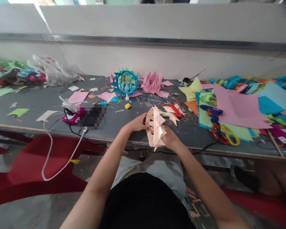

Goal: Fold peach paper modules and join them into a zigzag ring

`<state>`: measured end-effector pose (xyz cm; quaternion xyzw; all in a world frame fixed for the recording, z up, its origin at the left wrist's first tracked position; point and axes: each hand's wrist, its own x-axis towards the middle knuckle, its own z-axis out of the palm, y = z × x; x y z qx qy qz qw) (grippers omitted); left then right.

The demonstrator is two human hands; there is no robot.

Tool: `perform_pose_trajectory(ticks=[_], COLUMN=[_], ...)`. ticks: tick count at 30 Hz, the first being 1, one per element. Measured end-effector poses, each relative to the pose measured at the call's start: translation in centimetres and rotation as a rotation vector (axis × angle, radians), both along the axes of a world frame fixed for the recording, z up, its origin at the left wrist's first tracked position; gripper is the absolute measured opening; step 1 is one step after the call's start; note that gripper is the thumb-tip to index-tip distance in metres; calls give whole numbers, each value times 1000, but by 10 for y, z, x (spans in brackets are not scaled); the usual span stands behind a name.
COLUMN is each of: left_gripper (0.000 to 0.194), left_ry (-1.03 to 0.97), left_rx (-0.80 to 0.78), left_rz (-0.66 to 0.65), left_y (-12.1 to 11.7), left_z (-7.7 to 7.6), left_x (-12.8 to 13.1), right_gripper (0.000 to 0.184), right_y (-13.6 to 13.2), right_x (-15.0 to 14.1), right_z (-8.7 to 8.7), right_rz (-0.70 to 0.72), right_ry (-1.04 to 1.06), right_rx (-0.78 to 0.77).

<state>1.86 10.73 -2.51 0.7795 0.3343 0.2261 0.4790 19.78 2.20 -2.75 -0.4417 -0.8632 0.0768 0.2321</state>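
A peach-coloured spiky piece of folded paper (156,128) is held up over the table's front edge between both hands. My left hand (139,122) grips it from the left, with its fingertips partly hidden by the paper. From the lower right, my right hand (169,137) is closed on the same piece, and most of its fingers are behind the points. Just beyond lie a white-and-yellow tube (165,114), a red tool (176,110) and a loose peach paper piece (173,119). Farther back stand a blue-and-green folded paper ring (126,83) and a pink spiky one (153,83).
To the right are a blue glue gun (212,112), scissors (230,135) and stacked paper sheets (238,105). A yellow cap (127,106) and scraps litter the grey table (114,124). Leftward, a white cable (47,152) hangs over a red chair (45,159).
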Motion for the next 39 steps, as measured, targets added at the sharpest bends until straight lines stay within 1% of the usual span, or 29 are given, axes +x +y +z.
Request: perform_pose_trajectory(ticks=[6, 11, 15, 18, 21, 24, 26, 28, 31, 33, 35, 37, 39], left_gripper=[57, 58, 51, 50, 48, 41, 35, 29, 24, 24, 24, 27, 31], left_ry=[34, -5, -67, -124, -165, -218, -251, -292, -373, -422, -454, -475, -473], left_rx=[33, 92, 150, 137, 95, 96, 119, 147, 182, 191, 196, 197, 192], left_rz=[42, 86, 138, 171, 219, 282, 344, 419, 491, 516, 531, 538, 544], left_y=[-2, -4, -6, -6, -6, -5, -5, -4, -5, -5, -5, -5, -5], left_z=[5, -1, -4, -6, -7, -8, -8, -7, -3, -1, 0, 0, -1], left_x=[1, 0, -1, -1, -1, -1, -1, 0, 1, 2, 1, 1, 1], right_gripper=[32, 28, 23, 24, 37, 53, 56, 55, 54, 54, 54, 53, 49], right_y=[1, 1, 0, 1, 3, 5, 6, 7, 11, 16, 21, 25, 27], right_x=[0, 1, 1, 3, 5, 6, 8, 9, 10, 8, 4, -1, -5], right_z=[-2, -5, -6, -8, -14, -19, -20, -20, -19, -19, -18, -16, -13], right_rz=[-38, -39, -44, -88, -175, -259, -294, -294, -193, -111, -70, -70, -92], right_ry=[41, 79, 112, 155, 236, 294, 328, 378, 482, 583, 680, 731, 744], right_rx=[13, 18, 52, 72, 90, 74, 40, -44, -255, -408, -517, -534, -473])
